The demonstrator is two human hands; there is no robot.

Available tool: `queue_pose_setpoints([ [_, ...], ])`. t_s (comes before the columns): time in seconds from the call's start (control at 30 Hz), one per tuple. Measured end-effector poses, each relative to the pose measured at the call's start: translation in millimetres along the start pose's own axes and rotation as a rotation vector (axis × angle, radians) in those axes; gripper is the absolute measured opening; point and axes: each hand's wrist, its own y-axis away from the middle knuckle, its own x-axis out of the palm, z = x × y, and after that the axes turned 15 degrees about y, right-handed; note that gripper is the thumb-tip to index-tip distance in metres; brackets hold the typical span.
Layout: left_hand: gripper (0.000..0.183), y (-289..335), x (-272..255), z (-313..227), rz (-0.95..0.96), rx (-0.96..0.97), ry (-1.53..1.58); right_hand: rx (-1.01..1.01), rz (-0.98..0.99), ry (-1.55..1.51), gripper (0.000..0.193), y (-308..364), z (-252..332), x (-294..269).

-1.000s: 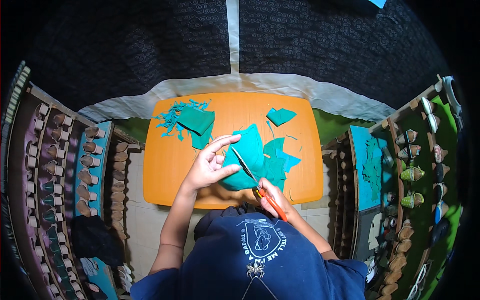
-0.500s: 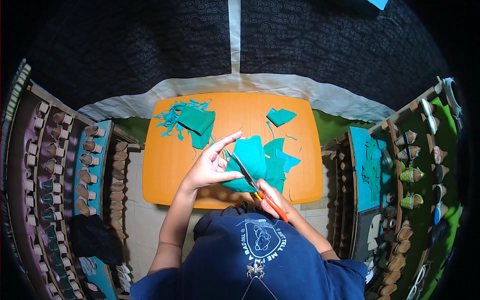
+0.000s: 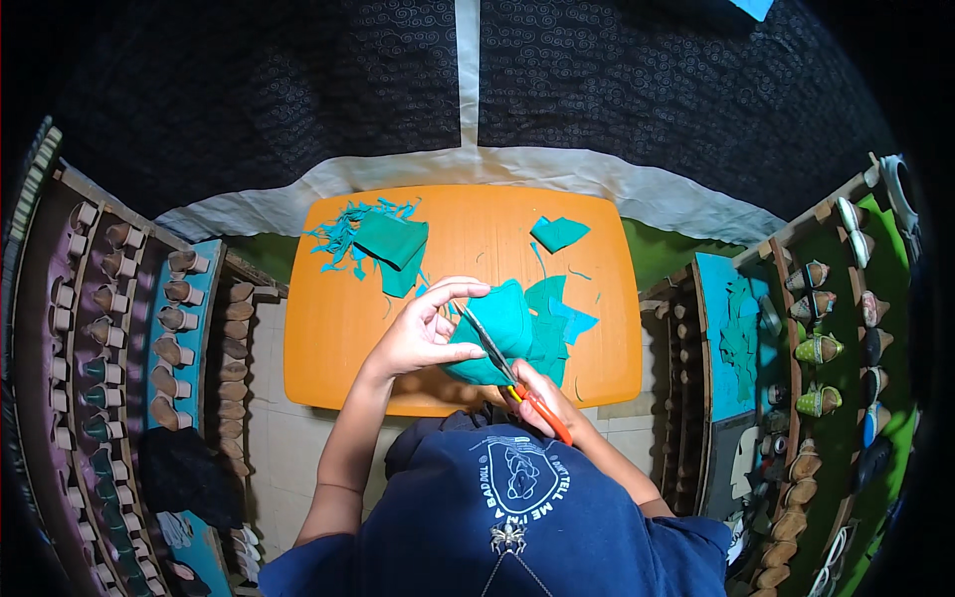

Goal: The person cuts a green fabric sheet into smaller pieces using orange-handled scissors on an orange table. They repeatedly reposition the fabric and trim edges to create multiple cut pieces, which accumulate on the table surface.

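My left hand (image 3: 430, 330) pinches the top edge of a teal fabric piece (image 3: 500, 323) and holds it up over the near side of the orange table (image 3: 338, 328). My right hand (image 3: 535, 390) grips orange-handled scissors (image 3: 509, 370), whose blades run up and left across the held fabric. More teal cut pieces (image 3: 559, 323) lie just right of it on the table.
A pile of teal fabric and thin scraps (image 3: 376, 237) lies at the table's far left, and a small teal piece (image 3: 559, 233) at far right. Racks of shoe forms (image 3: 119, 328) stand on the left; shelves with small shoes (image 3: 826, 348) on the right. A white cloth (image 3: 468, 164) lies beyond the table.
The scissors and my right hand have shifted slightly along the fabric, and my left hand has turned the teal piece a little. Everything else on the table is unchanged.
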Motion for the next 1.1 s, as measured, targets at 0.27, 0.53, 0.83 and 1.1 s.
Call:
queue_pose_setpoints([
  [0.27, 0.066, 1, 2, 7, 0.016, -0.043, 0.158, -0.009, -0.032, 0.010, 0.035, 2, -9, 4],
  [0.53, 0.066, 0, 7, 4, 0.031, -0.070, 0.229, 0.016, -0.022, -0.047, 0.032, 2, -3, 6],
  [0.83, 0.070, 1, 13, 11, 0.070, -0.139, 0.280, 0.102, -0.062, 0.004, 0.040, 7, 7, 6],
  [1.1, 0.076, -3, 15, 27, 0.091, -0.190, 0.284, 0.191, -0.112, -0.133, 0.040, 18, -3, 14],
])
